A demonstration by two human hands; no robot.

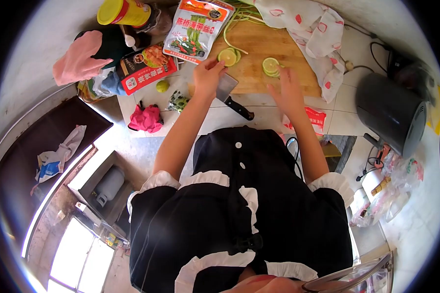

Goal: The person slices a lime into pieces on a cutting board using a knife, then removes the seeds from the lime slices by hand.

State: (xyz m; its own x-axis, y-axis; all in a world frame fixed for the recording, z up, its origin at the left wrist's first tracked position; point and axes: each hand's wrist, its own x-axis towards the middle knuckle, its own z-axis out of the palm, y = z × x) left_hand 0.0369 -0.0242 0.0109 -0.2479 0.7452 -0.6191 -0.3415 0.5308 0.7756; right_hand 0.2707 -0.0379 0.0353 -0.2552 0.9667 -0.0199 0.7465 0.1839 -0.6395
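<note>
My left hand (208,79) is at the left edge of the wooden cutting board (259,46), its fingers closed at the edge of a few overlapping lime slices (227,57). To the right, my right hand (288,93) has thumb and fingers apart, fingertips beside or touching another small stack of lime slices (270,66) on the board. Between the hands lies a kitchen knife (238,108), its blade partly on the board beside my left hand and its black handle pointing toward my body. Whether the right fingertips press on the slices is hard to see.
A whole lime (162,86), a red food packet (149,68) and a silver food packet (195,29) are left of the board. Green stalks (234,19) cross its far edge. A patterned cloth (318,36) covers its right corner. A dark kettle (390,113) stands at the right.
</note>
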